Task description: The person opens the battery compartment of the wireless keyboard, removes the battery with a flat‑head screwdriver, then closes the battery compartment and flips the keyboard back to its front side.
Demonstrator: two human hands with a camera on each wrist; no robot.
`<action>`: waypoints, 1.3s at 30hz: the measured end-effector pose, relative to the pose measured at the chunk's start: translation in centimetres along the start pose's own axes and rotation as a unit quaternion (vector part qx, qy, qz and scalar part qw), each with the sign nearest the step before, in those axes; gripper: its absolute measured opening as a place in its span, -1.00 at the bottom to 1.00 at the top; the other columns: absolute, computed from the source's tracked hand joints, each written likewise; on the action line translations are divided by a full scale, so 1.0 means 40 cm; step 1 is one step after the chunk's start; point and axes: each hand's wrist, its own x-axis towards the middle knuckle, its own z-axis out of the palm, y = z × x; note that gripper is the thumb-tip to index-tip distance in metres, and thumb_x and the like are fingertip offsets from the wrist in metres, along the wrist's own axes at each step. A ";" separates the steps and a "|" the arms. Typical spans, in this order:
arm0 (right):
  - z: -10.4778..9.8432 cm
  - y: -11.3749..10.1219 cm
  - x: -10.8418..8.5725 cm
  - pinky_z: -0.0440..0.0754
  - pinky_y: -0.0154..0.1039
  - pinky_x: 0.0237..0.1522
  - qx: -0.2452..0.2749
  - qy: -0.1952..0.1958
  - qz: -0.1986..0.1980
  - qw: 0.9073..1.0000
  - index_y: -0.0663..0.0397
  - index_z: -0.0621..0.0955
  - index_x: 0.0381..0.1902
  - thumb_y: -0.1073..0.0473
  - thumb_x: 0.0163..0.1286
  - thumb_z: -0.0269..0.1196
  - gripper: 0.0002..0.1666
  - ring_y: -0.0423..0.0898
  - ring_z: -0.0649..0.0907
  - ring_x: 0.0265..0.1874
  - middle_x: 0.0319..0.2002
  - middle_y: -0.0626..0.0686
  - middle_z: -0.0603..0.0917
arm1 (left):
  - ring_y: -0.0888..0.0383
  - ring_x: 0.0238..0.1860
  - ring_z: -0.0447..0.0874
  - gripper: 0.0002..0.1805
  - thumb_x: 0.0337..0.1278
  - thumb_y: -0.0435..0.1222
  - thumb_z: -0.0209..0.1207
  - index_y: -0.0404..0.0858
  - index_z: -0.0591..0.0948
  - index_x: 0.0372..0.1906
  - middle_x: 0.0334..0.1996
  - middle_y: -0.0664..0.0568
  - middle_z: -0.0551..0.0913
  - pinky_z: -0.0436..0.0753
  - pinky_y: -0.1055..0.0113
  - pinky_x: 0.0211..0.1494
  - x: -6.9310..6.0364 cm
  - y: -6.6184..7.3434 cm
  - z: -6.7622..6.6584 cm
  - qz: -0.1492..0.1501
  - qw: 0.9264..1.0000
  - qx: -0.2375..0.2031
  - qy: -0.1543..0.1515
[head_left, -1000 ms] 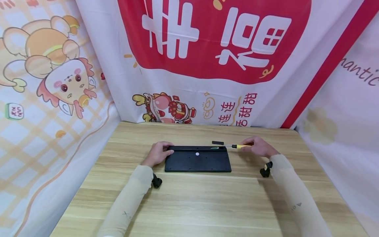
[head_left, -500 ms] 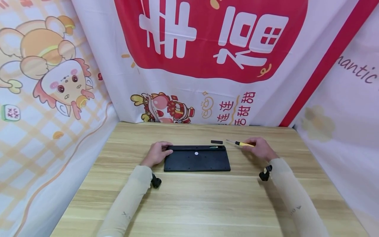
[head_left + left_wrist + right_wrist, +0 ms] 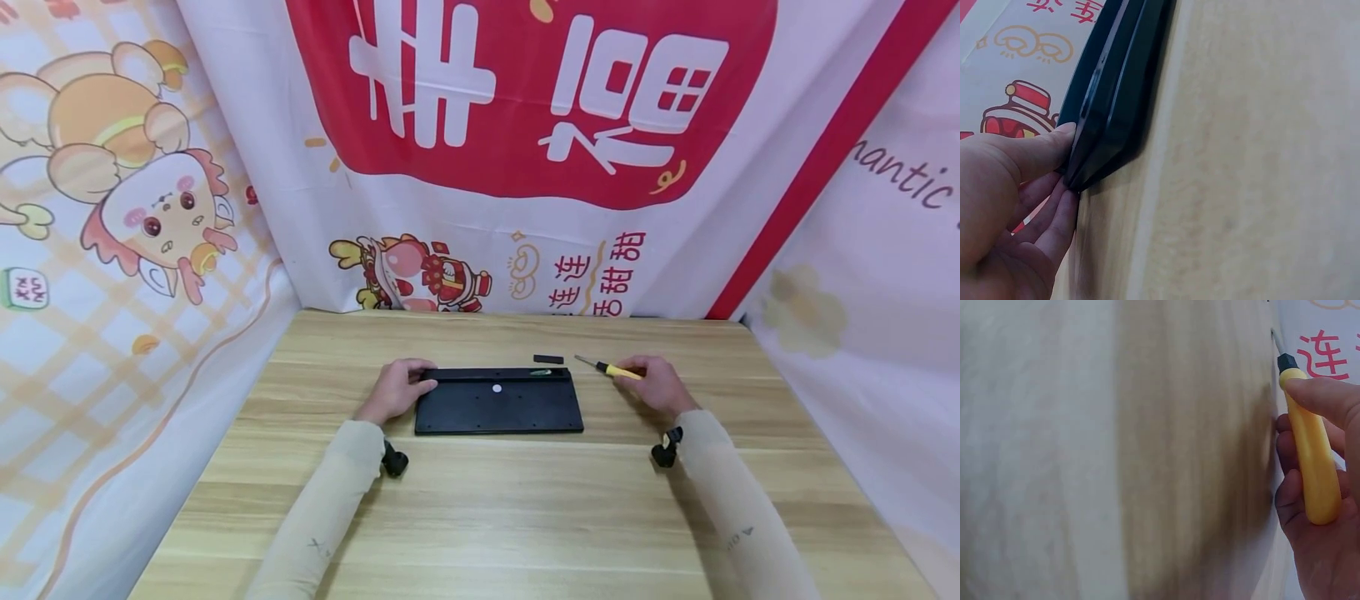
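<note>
A black keyboard (image 3: 498,410) lies with its underside up on the table, its thicker edge at the back. In an open slot near its back right corner shows a small green-and-white battery (image 3: 541,372). My left hand (image 3: 395,390) grips the keyboard's back left corner; in the left wrist view thumb and fingers (image 3: 1063,219) pinch its end. To the right of the keyboard and apart from it, my right hand (image 3: 657,385) holds a yellow-handled screwdriver (image 3: 1313,450), the thumb along the handle. Its metal tip points back and left. A small black cover (image 3: 548,359) lies just behind the keyboard.
The wooden table (image 3: 495,517) meets a printed cloth (image 3: 495,183) hanging at its back edge. More patterned cloth hangs at the left and right. A small black device (image 3: 395,460) is strapped to the left wrist, another (image 3: 666,448) to the right.
The screwdriver's tip has drawn away from beside the small cover, to the right, and now angles back-left. My right hand has shifted slightly right. The left hand keeps its grip on the keyboard.
</note>
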 end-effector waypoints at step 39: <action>0.015 -0.155 0.052 0.76 0.17 0.13 -0.061 -0.006 -0.134 0.989 0.22 0.77 0.05 0.17 0.38 0.48 -0.65 0.16 0.74 -0.01 -0.02 0.22 0.79 | -0.12 0.36 0.66 -0.68 0.41 -0.28 0.35 -0.17 0.74 0.19 0.28 -0.15 0.70 0.67 -0.02 0.41 -0.001 0.002 -0.004 0.015 1.000 -0.008 0.005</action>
